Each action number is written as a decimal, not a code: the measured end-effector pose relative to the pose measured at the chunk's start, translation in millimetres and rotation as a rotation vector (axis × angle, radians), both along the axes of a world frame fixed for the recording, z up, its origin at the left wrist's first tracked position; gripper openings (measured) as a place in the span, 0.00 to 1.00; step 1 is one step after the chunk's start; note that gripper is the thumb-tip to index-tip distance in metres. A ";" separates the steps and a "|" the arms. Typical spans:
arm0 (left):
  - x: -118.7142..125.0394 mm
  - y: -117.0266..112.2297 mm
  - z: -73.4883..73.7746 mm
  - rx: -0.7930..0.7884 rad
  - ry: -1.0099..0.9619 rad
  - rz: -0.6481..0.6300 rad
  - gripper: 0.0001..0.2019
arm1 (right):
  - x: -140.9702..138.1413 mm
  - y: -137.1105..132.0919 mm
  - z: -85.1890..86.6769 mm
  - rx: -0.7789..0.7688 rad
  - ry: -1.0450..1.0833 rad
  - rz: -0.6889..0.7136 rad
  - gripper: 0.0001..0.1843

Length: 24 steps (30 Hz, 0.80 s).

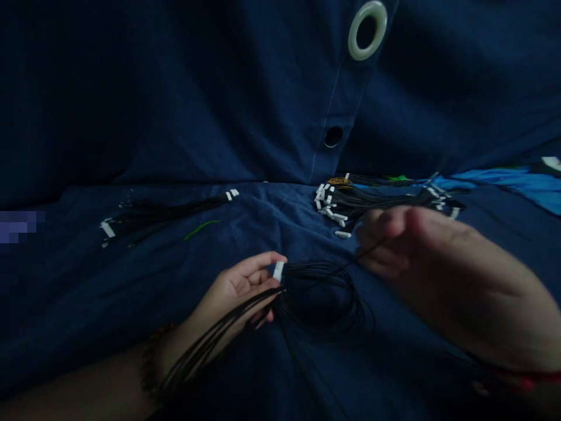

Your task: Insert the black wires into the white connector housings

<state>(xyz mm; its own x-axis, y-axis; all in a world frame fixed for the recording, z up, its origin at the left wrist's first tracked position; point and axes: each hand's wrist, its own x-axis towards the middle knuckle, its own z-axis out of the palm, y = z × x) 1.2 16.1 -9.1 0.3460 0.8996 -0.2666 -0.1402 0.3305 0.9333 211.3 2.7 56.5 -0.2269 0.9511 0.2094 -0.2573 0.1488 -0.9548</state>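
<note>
My left hand (245, 286), low in the middle, pinches a white connector (278, 271) with a bundle of thin black wires (346, 280). The wires loop out to the right of the fingers, and several strands hang back over the wrist. On the right, my right hand (447, 263) is raised and slightly blurred. Its fingertips are pinched on a single black wire that runs down to the bundle. Just behind that hand lies a pile of black wires (372, 199) with white connectors (326, 202) at their ends.
A second bunch of black wires (175, 209) with white ends lies at the left on dark blue cloth (272, 216). Near it is a green strand (200, 230). Blue wires (508, 178) extend at the far right. Behind hangs a blue curtain with a pale ring (383, 29).
</note>
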 end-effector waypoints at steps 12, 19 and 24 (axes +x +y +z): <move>-0.9 -11.8 5.9 0.041 -0.082 0.053 0.12 | -15.9 -29.8 -10.0 0.335 -0.870 0.024 0.05; -1.7 -18.8 9.0 0.026 -0.078 0.068 0.11 | -17.9 -40.2 -17.3 0.705 -1.123 -0.071 0.08; -0.5 -20.4 17.0 -0.041 -0.066 0.090 0.16 | -17.8 -39.7 -20.5 0.747 -1.130 -0.077 0.10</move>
